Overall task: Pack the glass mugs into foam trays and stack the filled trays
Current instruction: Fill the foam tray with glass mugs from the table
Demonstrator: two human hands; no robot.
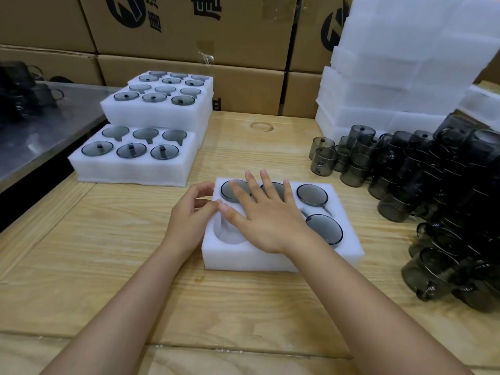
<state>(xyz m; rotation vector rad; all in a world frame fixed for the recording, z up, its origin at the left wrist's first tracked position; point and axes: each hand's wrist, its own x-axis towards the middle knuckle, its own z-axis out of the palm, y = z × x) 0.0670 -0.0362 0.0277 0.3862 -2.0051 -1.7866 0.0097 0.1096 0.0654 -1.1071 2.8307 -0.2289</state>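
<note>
A white foam tray (349, 239) lies in front of me on the wooden table (121, 266). Smoky glass mugs (312, 195) fill its back row and its front right hole; the front left hole (230, 234) holds nothing. My right hand (265, 215) lies flat across the tray's middle with fingers spread, covering the front middle hole. My left hand (190, 212) holds the tray's left edge, fingers curled at the back left corner. A heap of loose mugs (433, 190) stands at the right.
Filled foam trays (135, 155) are stacked at the left back, a taller stack (159, 104) behind them. Empty foam trays (400, 63) are piled at the back right. Cardboard boxes (189, 28) wall off the rear. A metal table (40, 125) adjoins at left.
</note>
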